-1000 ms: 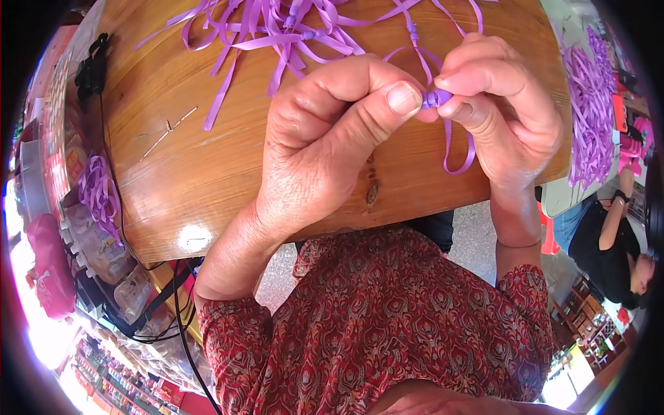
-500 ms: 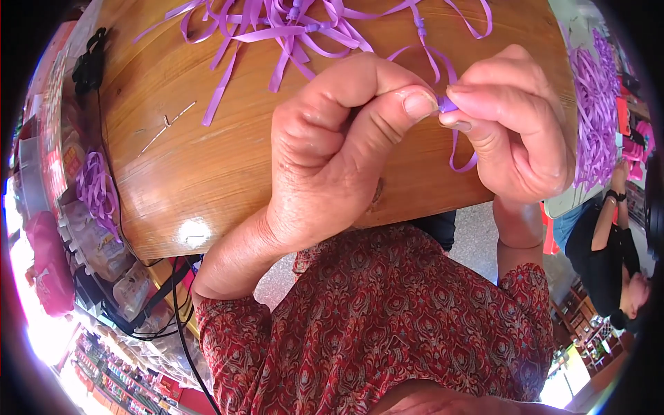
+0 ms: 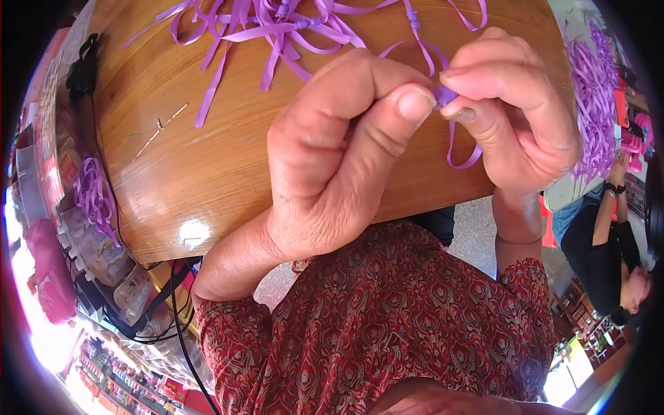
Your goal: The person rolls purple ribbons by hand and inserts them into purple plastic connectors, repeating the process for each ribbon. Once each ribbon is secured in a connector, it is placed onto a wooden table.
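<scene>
A small bunched part of a purple ribbon (image 3: 445, 96) sits between my two hands, above the right side of the wooden table. My left hand (image 3: 332, 145) pinches it from the left with thumb and forefinger. From the other side, my right hand (image 3: 515, 111) closes thumb and forefinger on it. One loop of this ribbon hangs below the right fingers, and another part runs up behind them. Whether the bunched part is a knot or a bead is too small to tell. Farther off lies a heap of purple ribbons (image 3: 277, 31) with small purple knots or beads on them.
A thin metal rod (image 3: 160, 127) lies on the table (image 3: 187, 166) at left. Beyond the left edge are a black cable (image 3: 84, 69), a purple ribbon bundle (image 3: 97, 197) and a pink pouch (image 3: 50, 270). More ribbons (image 3: 591, 111) hang at right, near another person (image 3: 602, 242).
Both hands keep their pinch on the ribbon; the right thumb and fingers have shifted slightly over it. The whole view has moved a little, so the table's things appear slightly farther left.
</scene>
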`<state>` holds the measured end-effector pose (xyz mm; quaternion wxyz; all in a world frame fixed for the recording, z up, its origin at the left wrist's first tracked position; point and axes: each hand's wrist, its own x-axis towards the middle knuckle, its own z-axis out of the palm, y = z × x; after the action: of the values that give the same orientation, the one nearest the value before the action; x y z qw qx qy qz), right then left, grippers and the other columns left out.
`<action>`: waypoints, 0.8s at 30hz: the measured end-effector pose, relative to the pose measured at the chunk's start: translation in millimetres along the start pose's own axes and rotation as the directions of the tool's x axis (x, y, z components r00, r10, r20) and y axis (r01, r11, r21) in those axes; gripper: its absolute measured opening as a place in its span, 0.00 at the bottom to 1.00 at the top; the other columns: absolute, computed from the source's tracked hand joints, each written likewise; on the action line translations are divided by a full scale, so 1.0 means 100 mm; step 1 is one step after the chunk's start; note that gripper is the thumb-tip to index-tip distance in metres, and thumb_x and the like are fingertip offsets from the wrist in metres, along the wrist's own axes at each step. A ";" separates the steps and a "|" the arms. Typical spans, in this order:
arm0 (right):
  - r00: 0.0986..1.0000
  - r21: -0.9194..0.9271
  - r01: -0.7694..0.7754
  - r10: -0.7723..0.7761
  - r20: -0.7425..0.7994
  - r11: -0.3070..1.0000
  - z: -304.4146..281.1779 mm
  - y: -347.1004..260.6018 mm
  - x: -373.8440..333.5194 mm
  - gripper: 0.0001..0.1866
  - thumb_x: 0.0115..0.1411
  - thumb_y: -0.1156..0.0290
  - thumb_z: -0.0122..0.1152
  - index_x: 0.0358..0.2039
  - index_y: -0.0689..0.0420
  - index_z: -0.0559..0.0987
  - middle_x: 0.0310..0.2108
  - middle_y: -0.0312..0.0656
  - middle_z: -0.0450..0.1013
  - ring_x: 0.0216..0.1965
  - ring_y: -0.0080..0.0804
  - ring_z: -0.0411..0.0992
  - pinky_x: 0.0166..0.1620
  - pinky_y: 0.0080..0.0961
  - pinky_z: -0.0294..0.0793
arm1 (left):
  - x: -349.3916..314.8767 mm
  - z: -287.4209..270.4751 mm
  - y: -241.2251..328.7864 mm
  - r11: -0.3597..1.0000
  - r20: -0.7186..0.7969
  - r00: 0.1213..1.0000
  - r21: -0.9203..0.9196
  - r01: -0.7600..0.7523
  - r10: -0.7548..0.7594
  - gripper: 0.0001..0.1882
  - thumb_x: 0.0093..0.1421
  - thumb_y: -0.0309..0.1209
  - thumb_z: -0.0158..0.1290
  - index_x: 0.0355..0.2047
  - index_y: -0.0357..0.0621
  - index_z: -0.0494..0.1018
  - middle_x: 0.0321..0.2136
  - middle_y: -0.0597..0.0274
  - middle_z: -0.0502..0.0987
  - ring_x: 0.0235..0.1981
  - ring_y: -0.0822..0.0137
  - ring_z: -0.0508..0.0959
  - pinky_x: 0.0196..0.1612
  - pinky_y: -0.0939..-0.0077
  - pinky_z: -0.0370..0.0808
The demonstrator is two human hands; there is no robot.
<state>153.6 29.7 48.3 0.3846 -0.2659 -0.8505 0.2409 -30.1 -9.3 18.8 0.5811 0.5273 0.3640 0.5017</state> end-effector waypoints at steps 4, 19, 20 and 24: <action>1.000 -0.008 -0.013 0.013 -0.017 1.000 -0.02 -0.04 0.00 0.12 0.49 0.85 0.63 0.36 0.65 0.75 0.31 0.48 0.72 0.29 0.32 0.69 0.32 0.22 0.67 | 0.01 -0.04 -0.06 0.967 0.067 0.976 0.134 -0.216 0.209 0.07 0.63 0.26 0.49 0.39 0.36 0.71 0.35 0.64 0.72 0.36 0.74 0.68 0.44 0.83 0.62; 0.999 0.106 -0.004 0.009 -0.043 0.994 0.03 0.02 -0.01 0.11 0.49 0.77 0.65 0.34 0.63 0.76 0.30 0.47 0.73 0.28 0.32 0.69 0.30 0.23 0.67 | 0.05 -0.05 -0.05 0.820 0.072 0.909 0.407 -0.402 0.410 0.07 0.58 0.23 0.53 0.36 0.32 0.73 0.26 0.63 0.71 0.25 0.71 0.65 0.31 0.79 0.62; 0.996 0.127 0.005 0.006 -0.085 0.992 0.03 0.02 -0.01 0.10 0.49 0.77 0.65 0.34 0.62 0.76 0.30 0.47 0.73 0.28 0.31 0.69 0.30 0.22 0.66 | 0.05 -0.05 -0.05 0.820 0.072 0.908 0.405 -0.404 0.412 0.07 0.58 0.23 0.53 0.36 0.32 0.73 0.26 0.63 0.71 0.25 0.71 0.65 0.31 0.79 0.62; 0.995 0.187 -0.050 0.066 -0.079 0.981 0.03 0.01 -0.03 0.09 0.50 0.76 0.65 0.33 0.62 0.76 0.30 0.47 0.72 0.27 0.30 0.68 0.30 0.21 0.66 | 0.06 -0.05 -0.05 0.837 0.071 0.918 0.389 -0.386 0.390 0.06 0.58 0.23 0.54 0.36 0.34 0.74 0.25 0.64 0.70 0.25 0.72 0.65 0.30 0.80 0.62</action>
<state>153.6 27.6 44.5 0.4364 -0.2637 -0.7991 0.3185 -32.2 -2.3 14.0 0.3467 0.6934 0.3468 0.5280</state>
